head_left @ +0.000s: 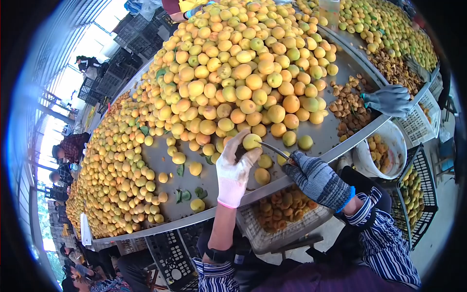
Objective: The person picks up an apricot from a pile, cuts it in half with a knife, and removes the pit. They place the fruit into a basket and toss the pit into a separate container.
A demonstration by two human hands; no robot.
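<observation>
My left hand, in a white and pink glove with bare fingertips, pinches a yellow apricot above the table's near edge. In a grey knitted glove with a blue cuff, my right hand is closed around a knife with a thin, curved blade. The blade's tip meets the right side of the apricot, and the handle is mostly hidden in my fist. Loose apricots lie just under my hands. Beyond them rises a large heap of apricots.
The metal table has a raised rim. Below it stands a crate of apricot halves. To the right are pits, a grey glove, a white bucket and a black crate. Other people sit along the left side.
</observation>
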